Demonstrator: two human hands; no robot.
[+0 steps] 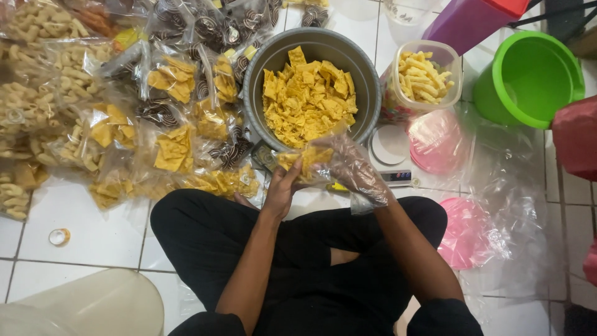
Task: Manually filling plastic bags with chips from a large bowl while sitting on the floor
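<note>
A small clear plastic bag of yellow chips (309, 160) is pinched by the bare left hand (281, 186); the plastic-gloved right hand (356, 169) grips its right side, near the big grey metal pot (311, 53).

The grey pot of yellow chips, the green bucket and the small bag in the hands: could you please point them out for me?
grey pot (255, 81): head view, on its bare left rim.
green bucket (528, 78): head view, on its inner wall.
small bag (311, 158): head view, on the chip-filled middle, between both hands.
</note>
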